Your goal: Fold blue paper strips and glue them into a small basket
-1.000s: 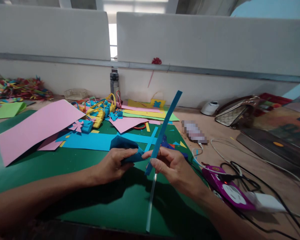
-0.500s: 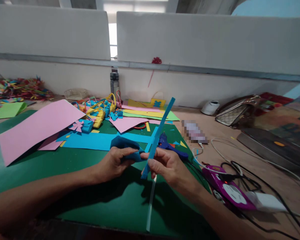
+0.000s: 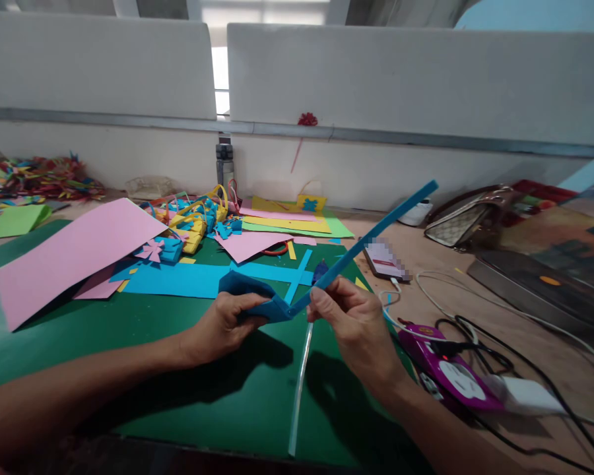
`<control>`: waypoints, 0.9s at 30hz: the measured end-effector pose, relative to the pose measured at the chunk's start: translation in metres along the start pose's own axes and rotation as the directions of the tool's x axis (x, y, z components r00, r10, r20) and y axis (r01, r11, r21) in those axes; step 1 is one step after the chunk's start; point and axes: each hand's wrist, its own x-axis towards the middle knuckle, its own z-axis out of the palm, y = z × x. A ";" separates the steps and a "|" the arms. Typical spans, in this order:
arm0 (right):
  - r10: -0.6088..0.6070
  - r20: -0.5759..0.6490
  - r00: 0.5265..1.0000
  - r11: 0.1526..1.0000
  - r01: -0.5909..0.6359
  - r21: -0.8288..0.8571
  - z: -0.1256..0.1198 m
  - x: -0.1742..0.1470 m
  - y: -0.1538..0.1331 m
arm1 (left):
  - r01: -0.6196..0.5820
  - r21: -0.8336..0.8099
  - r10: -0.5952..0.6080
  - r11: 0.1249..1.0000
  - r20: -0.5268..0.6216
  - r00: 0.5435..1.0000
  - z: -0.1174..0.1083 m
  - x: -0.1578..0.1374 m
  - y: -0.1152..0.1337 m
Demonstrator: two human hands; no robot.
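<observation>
Between the left hand (image 3: 233,324) and right hand (image 3: 359,323), a blue strip (image 3: 376,235) meets a folded blue piece (image 3: 278,310). The left pinches the piece, the right the strip.

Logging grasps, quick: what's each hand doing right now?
Left hand: closed, holding the folded blue piece.
Right hand: closed, pinching the narrow blue strip.
</observation>
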 end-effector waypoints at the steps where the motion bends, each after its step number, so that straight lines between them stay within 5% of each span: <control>1: -0.019 -0.029 0.999 1.000 0.018 -0.012 0.000 0.000 0.000 | 0.008 -0.004 -0.008 1.000 -0.002 1.000 0.000 0.000 0.001; 27: -0.030 -0.073 0.997 0.999 0.027 -0.041 0.007 -0.003 0.001 | 0.107 -0.041 -0.107 0.993 -0.008 0.994 0.004 -0.002 0.004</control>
